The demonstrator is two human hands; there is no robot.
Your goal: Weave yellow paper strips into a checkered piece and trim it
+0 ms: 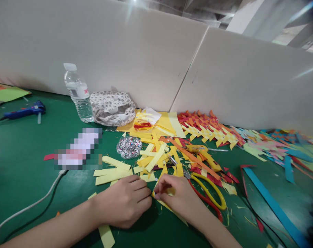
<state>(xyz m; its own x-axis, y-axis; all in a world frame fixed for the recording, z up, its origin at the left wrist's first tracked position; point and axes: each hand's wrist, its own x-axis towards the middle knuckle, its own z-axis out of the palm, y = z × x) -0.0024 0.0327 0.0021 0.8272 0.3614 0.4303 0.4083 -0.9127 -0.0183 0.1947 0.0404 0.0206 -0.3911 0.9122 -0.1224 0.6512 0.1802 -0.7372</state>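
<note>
My left hand (pixel 127 201) is closed, its fingers curled under with the tips hidden, so what they hold does not show. Close beside it, my right hand (pixel 177 196) pinches a yellow paper strip (pixel 174 213), whose lower end runs out below the hand. Pale yellow strips (pixel 112 175) lie just beyond my left hand, and another pale strip (pixel 106 236) shows below its wrist. Scissors (pixel 209 191) with yellow and red handles rest right of my right hand. Beyond both hands is a heap of yellow strips (pixel 156 156).
A bag of googly eyes (pixel 129 147), yellow glue gun (pixel 205 155) and woven paper fish (pixel 210 132) lie farther back. At left are a pixelated device (pixel 79 150) with white cable (pixel 30 210), a water bottle (pixel 80 93), a patterned pouch (pixel 112 106) and blue glue gun (pixel 26 111).
</note>
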